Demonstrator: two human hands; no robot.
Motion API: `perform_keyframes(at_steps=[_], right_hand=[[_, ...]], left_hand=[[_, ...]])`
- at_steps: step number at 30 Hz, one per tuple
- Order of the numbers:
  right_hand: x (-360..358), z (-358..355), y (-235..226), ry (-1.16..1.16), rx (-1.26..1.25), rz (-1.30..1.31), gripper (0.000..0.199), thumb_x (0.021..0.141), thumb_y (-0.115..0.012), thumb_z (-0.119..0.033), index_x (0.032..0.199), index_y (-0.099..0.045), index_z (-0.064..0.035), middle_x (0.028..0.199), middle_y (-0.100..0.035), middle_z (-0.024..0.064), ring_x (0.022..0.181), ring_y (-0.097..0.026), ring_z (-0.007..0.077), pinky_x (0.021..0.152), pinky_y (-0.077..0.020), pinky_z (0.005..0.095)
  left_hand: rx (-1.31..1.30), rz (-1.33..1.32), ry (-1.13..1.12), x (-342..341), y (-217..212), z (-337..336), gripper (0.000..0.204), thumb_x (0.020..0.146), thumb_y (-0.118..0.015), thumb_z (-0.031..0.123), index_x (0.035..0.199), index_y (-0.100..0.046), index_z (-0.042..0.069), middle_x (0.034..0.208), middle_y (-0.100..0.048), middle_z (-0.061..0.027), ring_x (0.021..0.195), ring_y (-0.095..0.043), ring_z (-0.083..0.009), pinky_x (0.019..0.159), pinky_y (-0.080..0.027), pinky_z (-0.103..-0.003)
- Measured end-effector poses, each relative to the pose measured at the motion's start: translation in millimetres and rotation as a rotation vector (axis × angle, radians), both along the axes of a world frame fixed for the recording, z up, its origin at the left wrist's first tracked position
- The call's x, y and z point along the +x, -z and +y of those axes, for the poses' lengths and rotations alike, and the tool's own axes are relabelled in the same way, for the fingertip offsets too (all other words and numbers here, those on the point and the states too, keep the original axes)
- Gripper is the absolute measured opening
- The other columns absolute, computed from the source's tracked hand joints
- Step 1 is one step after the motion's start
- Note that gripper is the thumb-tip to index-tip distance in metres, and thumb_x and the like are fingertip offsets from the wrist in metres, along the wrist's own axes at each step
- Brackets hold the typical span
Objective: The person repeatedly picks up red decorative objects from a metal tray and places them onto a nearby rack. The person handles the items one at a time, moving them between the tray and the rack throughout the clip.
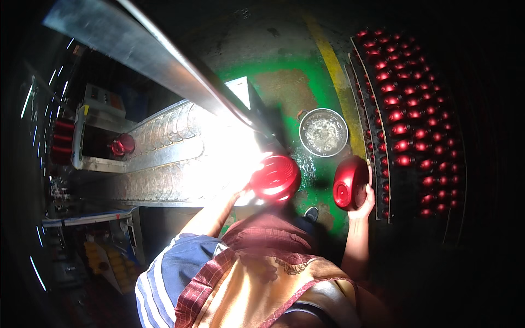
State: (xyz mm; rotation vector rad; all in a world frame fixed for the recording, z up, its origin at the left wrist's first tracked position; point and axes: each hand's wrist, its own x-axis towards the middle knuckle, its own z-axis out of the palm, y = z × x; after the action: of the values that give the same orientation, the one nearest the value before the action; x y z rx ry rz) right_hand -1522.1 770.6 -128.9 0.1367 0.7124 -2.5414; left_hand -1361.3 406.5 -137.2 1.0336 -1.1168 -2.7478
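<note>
My right hand (365, 201) grips a glossy red bowl-shaped shell (350, 182), held on its side just left of a long rack (383, 169) of matching red shells. My left hand (244, 192) holds a second red shell (275, 177) at the near end of a metal conveyor (164, 158), partly washed out by bright glare. Another red shell (122, 145) sits far down the conveyor at the left.
A round metal basin (323, 132) with whitish liquid stands on the green floor between conveyor and rack. A long steel beam (142, 52) crosses overhead from the upper left. A grey control box (101, 98) sits by the conveyor. A yellow floor line (333, 65) runs beside the rack.
</note>
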Motion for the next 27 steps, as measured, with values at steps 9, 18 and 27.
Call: perform_keyframes(at_steps=[9, 18, 27], right_hand=[[111, -295, -89, -0.174, 0.794, 1.026, 0.057, 0.083, -0.072, -0.006, 0.137, -0.054, -0.0036, 0.129, -0.054, 0.0159, 0.122, -0.052, 0.0275, 0.108, -0.0396, 0.0389], [151, -660, -14, -0.080, 1.355, 1.441, 0.045, 0.079, -0.069, -0.011, 0.120, -0.068, -0.0285, 0.123, -0.050, 0.0195, 0.112, -0.051, 0.0401, 0.094, -0.0485, 0.0454], [178, -434, -50, -0.386, 0.697, 1.322, 0.046, 0.087, -0.067, -0.009, 0.132, -0.064, -0.0187, 0.133, -0.055, 0.0140, 0.127, -0.053, 0.0293, 0.107, -0.0424, 0.0399]], left_hand=[[-1.399, -0.286, -0.396, 148, -102, -226, 0.061, 0.084, -0.071, 0.009, 0.142, -0.055, 0.016, 0.134, -0.051, -0.0155, 0.118, -0.056, -0.0246, 0.104, -0.045, -0.034], [-1.739, -0.700, -0.529, 110, 9, -392, 0.068, 0.075, -0.082, 0.014, 0.134, -0.060, 0.038, 0.133, -0.043, -0.0188, 0.122, -0.046, -0.0370, 0.103, -0.043, -0.045], [-1.182, 0.159, -0.415, 120, -79, -213, 0.038, 0.093, -0.063, 0.004, 0.131, -0.058, 0.001, 0.126, -0.056, -0.0142, 0.107, -0.059, -0.0200, 0.088, -0.054, -0.032]])
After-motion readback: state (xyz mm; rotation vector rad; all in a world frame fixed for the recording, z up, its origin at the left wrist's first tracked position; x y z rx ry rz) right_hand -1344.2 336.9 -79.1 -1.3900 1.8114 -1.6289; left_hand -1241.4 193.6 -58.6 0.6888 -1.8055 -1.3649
